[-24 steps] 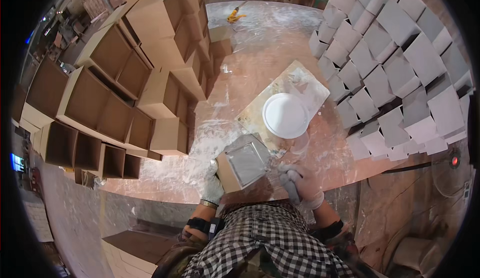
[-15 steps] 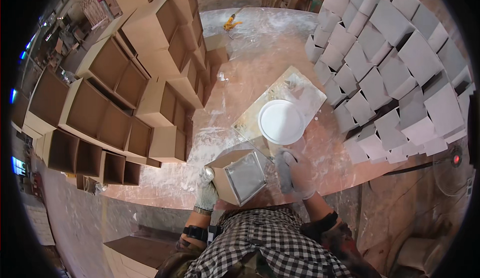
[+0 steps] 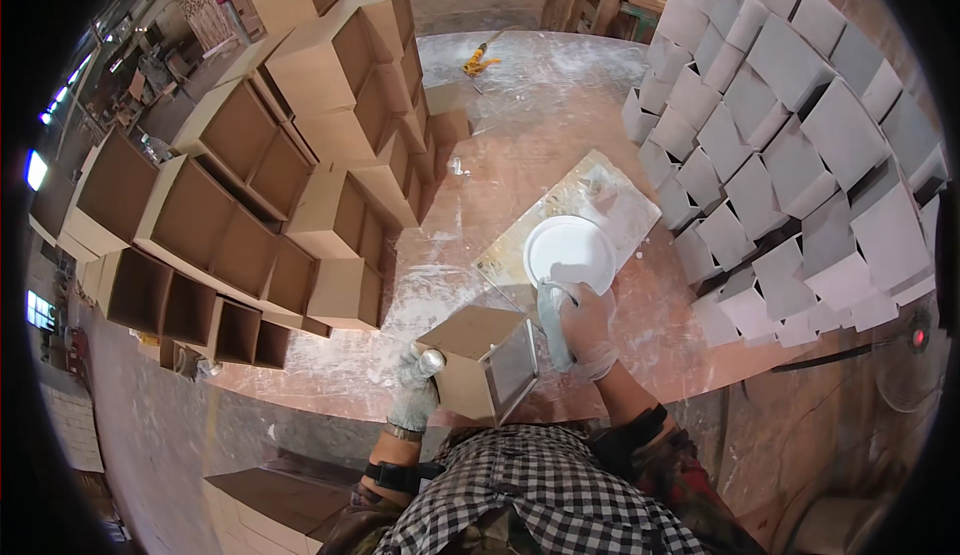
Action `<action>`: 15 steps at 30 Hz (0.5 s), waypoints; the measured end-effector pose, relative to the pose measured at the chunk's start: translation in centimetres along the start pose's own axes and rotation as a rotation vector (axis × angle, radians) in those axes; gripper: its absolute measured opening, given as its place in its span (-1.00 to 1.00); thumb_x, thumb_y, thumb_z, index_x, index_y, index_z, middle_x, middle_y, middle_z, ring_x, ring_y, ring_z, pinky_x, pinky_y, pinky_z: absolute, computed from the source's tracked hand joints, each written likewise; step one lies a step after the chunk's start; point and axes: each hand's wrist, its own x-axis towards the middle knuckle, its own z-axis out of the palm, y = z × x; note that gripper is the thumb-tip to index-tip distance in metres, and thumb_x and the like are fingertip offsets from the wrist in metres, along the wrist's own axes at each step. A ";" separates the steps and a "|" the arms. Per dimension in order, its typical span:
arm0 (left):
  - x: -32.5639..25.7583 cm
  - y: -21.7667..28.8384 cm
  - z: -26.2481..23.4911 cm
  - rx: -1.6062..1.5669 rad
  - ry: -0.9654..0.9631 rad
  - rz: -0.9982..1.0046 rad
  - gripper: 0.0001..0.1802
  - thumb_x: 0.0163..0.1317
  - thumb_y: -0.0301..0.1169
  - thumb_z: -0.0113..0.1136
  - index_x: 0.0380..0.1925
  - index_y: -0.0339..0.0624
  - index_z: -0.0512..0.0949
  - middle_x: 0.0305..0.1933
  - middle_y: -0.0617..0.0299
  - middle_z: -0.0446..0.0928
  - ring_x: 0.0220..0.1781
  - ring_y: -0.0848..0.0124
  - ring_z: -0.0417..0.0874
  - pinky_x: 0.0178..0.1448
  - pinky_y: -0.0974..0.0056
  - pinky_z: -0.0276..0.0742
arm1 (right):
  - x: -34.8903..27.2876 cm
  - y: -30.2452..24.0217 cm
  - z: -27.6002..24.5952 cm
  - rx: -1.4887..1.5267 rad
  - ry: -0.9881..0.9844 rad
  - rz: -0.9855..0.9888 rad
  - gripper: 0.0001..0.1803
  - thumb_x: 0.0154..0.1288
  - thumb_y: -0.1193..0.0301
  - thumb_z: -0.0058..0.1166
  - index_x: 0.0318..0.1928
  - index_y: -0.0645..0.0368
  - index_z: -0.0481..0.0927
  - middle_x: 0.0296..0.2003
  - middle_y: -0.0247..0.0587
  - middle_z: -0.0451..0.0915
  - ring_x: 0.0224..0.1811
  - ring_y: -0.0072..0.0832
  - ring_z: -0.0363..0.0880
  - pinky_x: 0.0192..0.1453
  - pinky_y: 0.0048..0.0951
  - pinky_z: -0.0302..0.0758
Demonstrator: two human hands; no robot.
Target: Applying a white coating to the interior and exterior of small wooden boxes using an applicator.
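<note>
My left hand [image 3: 410, 395], in a pale knitted glove, grips the left side of a brown open-fronted box [image 3: 462, 380]. The box is tilted on the near part of the table, its opening facing right, with white on the rim and inside. My right hand [image 3: 590, 327], in a whitish glove, is closed around a pale grey-green pad [image 3: 554, 327]; whether it is a sponge or a folded cloth is unclear. Hand and pad are at the near edge of a round white dish [image 3: 570, 245], just right of the box. The dish sits on a stained board [image 3: 625, 200].
Brown boxes [image 3: 330, 205] are stacked high along the left. White-coated boxes [image 3: 790, 165] make a tall stack on the right. A yellow-handled tool [image 3: 480, 60] lies at the table's far end. A cardboard carton [image 3: 270, 505] stands below the near edge. White smears mark the table [image 3: 450, 225].
My right hand with the pad has moved up to the dish's near edge. The box has turned, its opening swinging further right. The whole view has shifted slightly.
</note>
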 end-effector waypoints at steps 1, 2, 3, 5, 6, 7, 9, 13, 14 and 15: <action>0.0 0.4 0.2 0.035 -0.043 0.001 -0.52 -0.02 -0.21 0.48 -0.17 -0.27 0.57 -0.22 0.27 0.60 -0.20 0.50 0.61 -0.10 0.38 0.59 | 0.3 -1.2 -0.3 0.033 0.026 -0.005 -0.74 0.11 0.57 -0.04 -0.19 0.19 0.65 -0.35 -0.02 0.57 -0.26 -0.10 0.56 -0.17 -0.27 0.46; 0.0 0.7 0.4 0.071 -0.085 0.001 -0.53 -0.02 -0.22 0.48 -0.18 -0.27 0.57 -0.21 0.27 0.60 -0.20 0.51 0.61 -0.11 0.38 0.58 | 0.3 -2.3 -0.5 0.066 0.052 -0.009 -0.74 0.11 0.56 -0.04 -0.19 0.19 0.65 -0.35 -0.02 0.57 -0.25 -0.10 0.56 -0.16 -0.27 0.46; 0.2 0.8 0.7 0.070 -0.088 0.003 -0.53 -0.02 -0.22 0.48 -0.18 -0.27 0.57 -0.21 0.27 0.60 -0.20 0.51 0.61 -0.11 0.38 0.58 | 0.3 -3.0 -0.3 0.065 0.054 -0.011 -0.74 0.11 0.56 -0.04 -0.19 0.19 0.65 -0.35 -0.02 0.57 -0.25 -0.10 0.56 -0.16 -0.27 0.46; 0.4 0.8 1.8 0.129 -0.068 0.035 -0.57 -0.03 -0.24 0.49 -0.23 -0.25 0.59 -0.23 0.28 0.61 -0.22 0.52 0.60 -0.14 0.39 0.58 | 0.2 -4.3 0.0 0.083 0.140 -0.103 -0.74 0.12 0.57 -0.04 -0.20 0.19 0.65 -0.36 -0.01 0.56 -0.25 -0.11 0.56 -0.14 -0.28 0.47; 0.4 1.1 2.3 0.131 -0.070 0.035 -0.57 -0.03 -0.24 0.49 -0.23 -0.25 0.59 -0.23 0.28 0.61 -0.22 0.52 0.60 -0.14 0.39 0.58 | -0.2 -5.2 0.0 0.083 0.142 -0.102 -0.74 0.12 0.57 -0.04 -0.20 0.19 0.65 -0.36 -0.01 0.56 -0.25 -0.11 0.56 -0.14 -0.28 0.47; 0.2 1.4 3.0 0.179 -0.047 0.034 -0.61 -0.04 -0.28 0.50 -0.26 -0.25 0.61 -0.27 0.28 0.62 -0.26 0.52 0.61 -0.18 0.39 0.58 | -0.7 -6.2 -0.2 0.073 0.070 -0.131 -0.75 0.13 0.57 -0.04 -0.19 0.21 0.65 -0.36 -0.02 0.57 -0.25 -0.13 0.57 -0.13 -0.29 0.48; 0.0 2.4 3.8 0.229 -0.017 0.035 -0.64 -0.05 -0.32 0.50 -0.29 -0.25 0.62 -0.30 0.28 0.62 -0.31 0.52 0.61 -0.21 0.39 0.58 | -1.3 -8.2 -1.4 0.068 -0.009 -0.162 -0.75 0.15 0.57 -0.04 -0.19 0.22 0.65 -0.35 -0.02 0.58 -0.25 -0.15 0.57 -0.11 -0.30 0.49; 0.2 3.9 3.8 0.354 -0.006 0.062 -0.71 -0.07 -0.41 0.51 -0.34 -0.26 0.63 -0.39 0.28 0.63 -0.42 0.54 0.60 -0.32 0.43 0.56 | -1.4 -9.9 -4.0 0.392 -0.398 -0.384 -0.76 0.21 0.53 -0.03 -0.15 0.29 0.64 -0.24 -0.08 0.61 -0.29 -0.28 0.60 -0.11 -0.36 0.51; 0.2 4.0 3.7 0.387 0.002 0.080 -0.71 -0.07 -0.43 0.51 -0.34 -0.26 0.63 -0.42 0.28 0.63 -0.44 0.54 0.60 -0.34 0.45 0.55 | -1.5 -8.7 -4.5 0.523 -0.422 -0.241 -0.76 0.20 0.55 -0.03 -0.15 0.29 0.64 -0.24 -0.12 0.60 -0.29 -0.34 0.59 -0.11 -0.41 0.50; 0.2 4.2 4.1 0.383 0.005 0.085 -0.71 -0.07 -0.43 0.51 -0.34 -0.26 0.63 -0.42 0.28 0.63 -0.44 0.54 0.60 -0.34 0.45 0.55 | -1.4 -8.5 -4.8 0.650 -0.447 -0.095 -0.76 0.20 0.56 -0.03 -0.15 0.30 0.64 -0.23 -0.16 0.59 -0.28 -0.40 0.58 -0.11 -0.46 0.50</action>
